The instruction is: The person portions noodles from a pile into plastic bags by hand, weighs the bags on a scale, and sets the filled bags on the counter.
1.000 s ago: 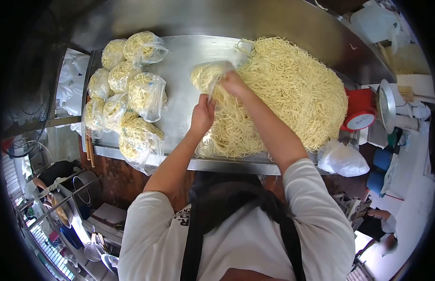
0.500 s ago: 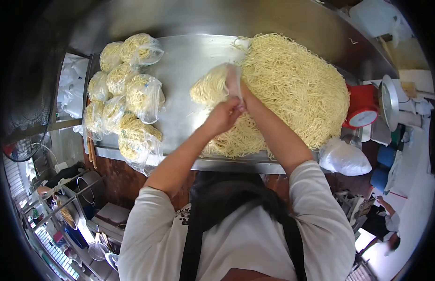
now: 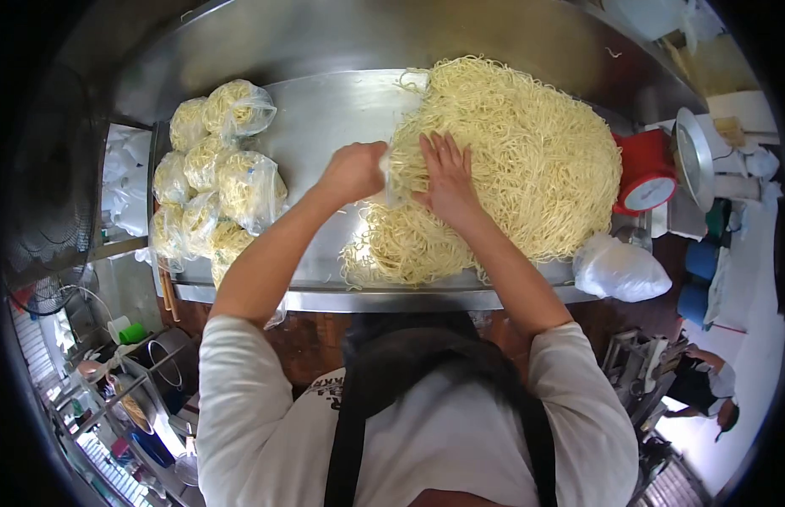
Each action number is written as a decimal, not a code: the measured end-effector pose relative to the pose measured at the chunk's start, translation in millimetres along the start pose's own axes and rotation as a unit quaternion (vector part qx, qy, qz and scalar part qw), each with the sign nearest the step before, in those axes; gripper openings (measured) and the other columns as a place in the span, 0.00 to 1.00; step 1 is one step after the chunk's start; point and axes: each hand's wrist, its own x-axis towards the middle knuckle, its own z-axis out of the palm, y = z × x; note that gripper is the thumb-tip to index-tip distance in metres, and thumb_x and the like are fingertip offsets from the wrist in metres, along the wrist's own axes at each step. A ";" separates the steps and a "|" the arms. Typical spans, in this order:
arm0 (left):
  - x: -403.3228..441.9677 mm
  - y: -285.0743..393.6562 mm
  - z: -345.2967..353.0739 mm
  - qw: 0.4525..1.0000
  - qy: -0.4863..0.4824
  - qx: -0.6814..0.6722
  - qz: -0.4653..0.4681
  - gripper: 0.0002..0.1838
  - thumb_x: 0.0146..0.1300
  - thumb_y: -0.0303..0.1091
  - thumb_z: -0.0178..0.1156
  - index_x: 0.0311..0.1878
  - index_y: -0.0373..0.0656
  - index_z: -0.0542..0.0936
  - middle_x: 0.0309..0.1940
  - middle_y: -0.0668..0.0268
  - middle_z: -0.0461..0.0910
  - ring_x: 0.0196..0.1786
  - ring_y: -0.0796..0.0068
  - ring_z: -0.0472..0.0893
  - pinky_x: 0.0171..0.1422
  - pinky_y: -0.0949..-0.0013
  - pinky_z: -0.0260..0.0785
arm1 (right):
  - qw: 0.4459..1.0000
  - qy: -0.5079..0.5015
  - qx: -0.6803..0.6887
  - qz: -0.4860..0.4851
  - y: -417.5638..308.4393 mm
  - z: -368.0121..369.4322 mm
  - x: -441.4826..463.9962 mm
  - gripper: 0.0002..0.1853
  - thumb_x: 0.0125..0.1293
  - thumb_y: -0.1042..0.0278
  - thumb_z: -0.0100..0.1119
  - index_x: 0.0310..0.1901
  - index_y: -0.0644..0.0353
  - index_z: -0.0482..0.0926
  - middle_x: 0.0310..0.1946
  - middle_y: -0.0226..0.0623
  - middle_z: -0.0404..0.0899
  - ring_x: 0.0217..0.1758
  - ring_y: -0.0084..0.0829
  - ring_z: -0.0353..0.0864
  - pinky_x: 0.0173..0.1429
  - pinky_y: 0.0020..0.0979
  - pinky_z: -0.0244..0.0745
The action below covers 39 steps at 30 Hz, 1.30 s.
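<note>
Head view: You stand at the near edge of a steel worktop (image 3: 316, 97), both forearms reaching over it.
Near-left corner: A pair of wooden sticks (image 3: 167, 291) projects past the edge, beside the bagged noodles.
Near-right corner: A white plastic bundle (image 3: 620, 269) sits at the edge, probably there to be within reach of your right arm.
Left hand: Your left hand (image 3: 357, 173) is closed, fingers curled on a thin clear bag (image 3: 391, 177) at the left margin of the pile. This grip likely steadies the bag against the noodles; its mouth cannot be made out.
Right hand: Your right hand (image 3: 447, 182) is open, palm down, fingers spread on the noodles just beside the bag. The spread probably bears on many strands at once. Whether any strands are gripped cannot be told.
Loose noodles: The noodle pile (image 3: 536, 160) covers the right half, from near the far edge to the near edge, keeping stock beside both hands.
Left end: Bagged noodles (image 3: 249, 190) are grouped closely, likely to hold them apart from the loose strands.
Right end: A red scale (image 3: 641, 182) with a metal pan (image 3: 695, 160) stands just beside the pile.
Far right: Another person (image 3: 705, 380) is well apart from your hands.
</note>
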 end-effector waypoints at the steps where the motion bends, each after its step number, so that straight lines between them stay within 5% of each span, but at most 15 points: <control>1: -14.6 11.7 -25.6 1.000 -0.009 0.011 -0.001 0.12 0.47 0.26 0.59 0.38 0.40 0.78 0.28 0.49 0.81 0.36 0.46 0.81 0.43 0.49 0.73 | 1.000 0.010 0.017 -0.014 0.0 0.6 4.8 0.46 0.51 0.68 0.73 0.72 0.54 0.59 0.67 0.46 0.67 0.72 0.48 0.63 0.79 0.53 0.44; 5: -59.0 50.8 -94.7 0.999 0.026 0.030 0.024 0.13 0.44 0.25 0.61 0.37 0.40 0.78 0.27 0.50 0.81 0.34 0.45 0.81 0.40 0.49 0.73 | 0.995 0.026 0.091 -0.028 25.1 -13.2 27.4 0.30 0.49 0.75 0.71 0.58 0.55 0.77 0.54 0.42 0.81 0.61 0.40 0.77 0.75 0.49 0.58; 8: -78.8 62.7 -121.9 0.997 0.059 0.041 0.031 0.13 0.42 0.24 0.61 0.36 0.39 0.77 0.26 0.51 0.80 0.33 0.46 0.81 0.39 0.50 0.73 | 0.998 0.003 0.065 -0.010 44.1 -41.6 43.8 0.22 0.50 0.78 0.70 0.49 0.55 0.81 0.44 0.40 0.85 0.54 0.39 0.82 0.67 0.42 0.70; 11: -89.0 68.9 -134.9 0.995 0.086 0.036 0.024 0.15 0.40 0.22 0.60 0.37 0.39 0.78 0.27 0.50 0.80 0.33 0.45 0.80 0.38 0.51 0.73 | 0.983 0.119 0.134 -0.039 80.2 -48.0 50.2 0.17 0.55 0.79 0.66 0.48 0.55 0.82 0.43 0.43 0.85 0.49 0.42 0.84 0.54 0.38 0.78; 16: -94.9 61.7 -140.3 0.992 0.116 0.032 0.034 0.19 0.40 0.19 0.60 0.41 0.40 0.81 0.29 0.51 0.80 0.34 0.45 0.81 0.39 0.55 0.74 | 0.971 0.083 0.209 0.081 157.0 -65.1 48.2 0.19 0.62 0.81 0.56 0.54 0.56 0.80 0.47 0.46 0.84 0.48 0.42 0.84 0.53 0.36 0.77; 18: -94.6 54.3 -137.5 0.984 0.163 0.039 0.058 0.19 0.40 0.20 0.61 0.40 0.41 0.81 0.30 0.54 0.80 0.35 0.49 0.81 0.39 0.54 0.73 | 0.985 0.081 0.075 0.129 185.0 -82.8 45.4 0.22 0.62 0.78 0.59 0.59 0.57 0.77 0.47 0.47 0.84 0.49 0.42 0.84 0.54 0.37 0.77; 20: -91.9 41.2 -129.0 0.974 0.197 0.058 0.091 0.19 0.39 0.21 0.62 0.41 0.41 0.81 0.31 0.57 0.81 0.37 0.52 0.81 0.43 0.53 0.72 | 0.967 0.118 0.178 0.142 259.8 -69.6 40.7 0.25 0.59 0.75 0.63 0.60 0.59 0.75 0.48 0.52 0.83 0.50 0.48 0.83 0.55 0.39 0.76; 22: -87.9 16.8 -107.6 0.962 0.222 0.091 0.129 0.21 0.40 0.22 0.63 0.43 0.43 0.81 0.33 0.60 0.82 0.40 0.55 0.81 0.49 0.54 0.71 | 0.982 0.029 -0.006 0.184 268.3 -79.1 52.4 0.22 0.58 0.73 0.63 0.56 0.62 0.77 0.47 0.53 0.82 0.50 0.51 0.82 0.53 0.42 0.77; 26: -67.5 -22.7 -14.1 0.970 0.161 0.156 0.088 0.20 0.46 0.22 0.60 0.47 0.44 0.82 0.48 0.59 0.81 0.57 0.58 0.75 0.61 0.51 0.65 | 0.925 -0.302 -0.225 -0.042 216.5 -122.0 93.1 0.16 0.59 0.69 0.61 0.49 0.64 0.81 0.46 0.52 0.83 0.48 0.52 0.82 0.52 0.44 0.76; 27: -69.4 -33.9 16.9 0.972 0.159 0.162 0.061 0.21 0.47 0.22 0.60 0.48 0.44 0.81 0.50 0.58 0.79 0.59 0.57 0.74 0.62 0.51 0.64 | 0.887 -0.368 -0.277 -0.016 163.5 -139.0 99.5 0.13 0.61 0.65 0.59 0.43 0.63 0.83 0.47 0.52 0.82 0.46 0.50 0.83 0.49 0.43 0.77; 29: -73.6 -46.6 65.1 0.973 0.149 0.174 0.011 0.23 0.49 0.22 0.58 0.52 0.43 0.81 0.56 0.56 0.76 0.62 0.57 0.72 0.64 0.50 0.63 | 0.958 -0.199 -0.207 0.019 117.8 -117.4 92.3 0.11 0.60 0.65 0.58 0.41 0.60 0.83 0.47 0.49 0.82 0.47 0.47 0.83 0.52 0.41 0.77; 32: -81.5 -11.1 37.5 0.990 0.137 0.011 -0.032 0.27 0.50 0.24 0.60 0.58 0.43 0.79 0.59 0.54 0.74 0.62 0.53 0.72 0.64 0.49 0.65 | 0.963 -0.148 -0.096 -0.205 52.8 -46.3 80.1 0.12 0.58 0.69 0.55 0.42 0.54 0.85 0.54 0.45 0.80 0.64 0.45 0.72 0.69 0.50 0.65; 33: -82.1 -0.5 23.5 0.975 0.218 -0.047 -0.022 0.26 0.55 0.25 0.61 0.60 0.42 0.76 0.62 0.52 0.71 0.60 0.51 0.73 0.59 0.49 0.69 | 0.939 -0.251 -0.165 -0.169 15.3 -30.9 81.5 0.15 0.59 0.70 0.55 0.48 0.55 0.83 0.59 0.49 0.76 0.67 0.48 0.69 0.74 0.53 0.58; 35: -91.5 28.2 29.3 0.962 0.231 -0.058 -0.135 0.25 0.57 0.26 0.61 0.61 0.41 0.74 0.60 0.51 0.73 0.59 0.49 0.74 0.57 0.51 0.70 | 0.956 -0.108 -0.088 -0.260 24.5 51.5 60.9 0.19 0.59 0.70 0.56 0.54 0.55 0.80 0.60 0.53 0.73 0.67 0.51 0.68 0.77 0.54 0.54; 39: -101.7 -14.6 109.2 0.932 0.214 -0.123 -0.266 0.16 0.63 0.29 0.60 0.54 0.43 0.73 0.41 0.47 0.81 0.44 0.45 0.80 0.46 0.49 0.73 | 0.947 -0.166 0.022 -0.273 10.5 119.9 60.3 0.20 0.60 0.73 0.56 0.56 0.54 0.79 0.58 0.47 0.75 0.61 0.46 0.75 0.65 0.45 0.70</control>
